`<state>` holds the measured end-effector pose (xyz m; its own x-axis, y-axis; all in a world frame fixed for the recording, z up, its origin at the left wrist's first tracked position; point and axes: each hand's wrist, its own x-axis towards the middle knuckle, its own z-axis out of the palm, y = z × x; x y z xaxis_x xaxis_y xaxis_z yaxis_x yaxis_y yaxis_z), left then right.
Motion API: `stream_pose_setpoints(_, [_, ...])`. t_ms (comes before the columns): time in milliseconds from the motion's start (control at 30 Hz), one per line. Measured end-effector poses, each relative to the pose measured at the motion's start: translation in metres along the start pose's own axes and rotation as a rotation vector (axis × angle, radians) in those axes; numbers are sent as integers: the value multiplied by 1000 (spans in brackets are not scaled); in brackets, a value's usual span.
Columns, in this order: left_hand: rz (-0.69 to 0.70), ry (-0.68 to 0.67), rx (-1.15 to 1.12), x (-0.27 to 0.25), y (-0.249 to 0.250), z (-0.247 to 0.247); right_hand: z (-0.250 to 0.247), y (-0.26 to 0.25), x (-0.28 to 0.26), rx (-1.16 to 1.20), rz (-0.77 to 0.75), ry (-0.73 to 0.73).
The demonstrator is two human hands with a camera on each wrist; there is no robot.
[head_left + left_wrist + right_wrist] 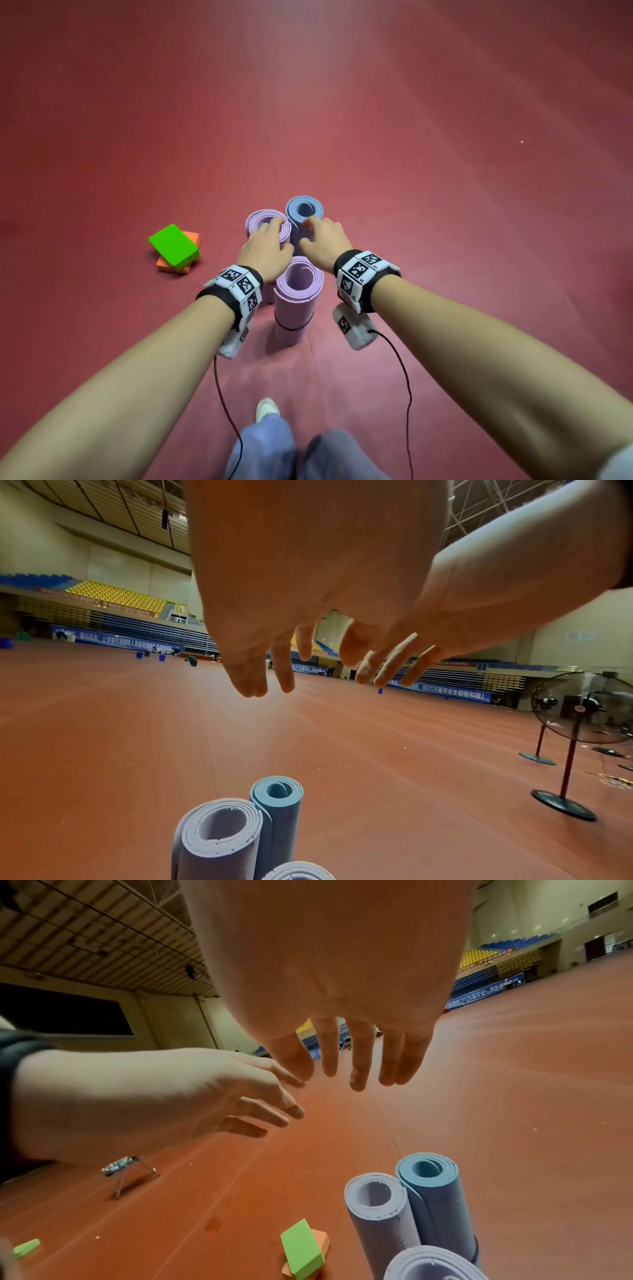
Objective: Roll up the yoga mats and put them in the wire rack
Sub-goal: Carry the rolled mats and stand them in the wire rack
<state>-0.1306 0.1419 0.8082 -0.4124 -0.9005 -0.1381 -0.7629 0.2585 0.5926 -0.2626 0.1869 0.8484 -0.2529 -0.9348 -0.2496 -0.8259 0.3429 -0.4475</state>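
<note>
Three rolled foam yoga mats stood upright together on the red sports floor (445, 137): a lilac one (298, 291) nearest, another lilac one (219, 837) and a blue one (303, 209) just below the fingertips. The left hand (265, 250) and right hand (325, 245) hovered over them, fingers loosely spread, holding nothing. A green foam block (173, 245) lay on an orange block (191, 238), left of the fingers.

Indoor sports arena, tiered yellow and blue seats (116, 596), wide red sports floor (377, 750)
</note>
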Motion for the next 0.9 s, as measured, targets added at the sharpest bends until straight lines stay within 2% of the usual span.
stream_pose_setpoints(300, [-39, -99, -5, 50, -28, 38, 36, 26, 64, -29, 89, -72])
stream_pose_setpoints(633, [-221, -223, 30, 93, -88, 117, 119, 105, 128, -35, 211, -153])
stream_pose_setpoints(800, [-407, -261, -69, 117, -112, 170, 162, 154, 154, 0, 328, -246])
stream_pose_setpoints(900, [-584, -194, -226, 128, -121, 200, 186, 174, 168, 97, 385, -295])
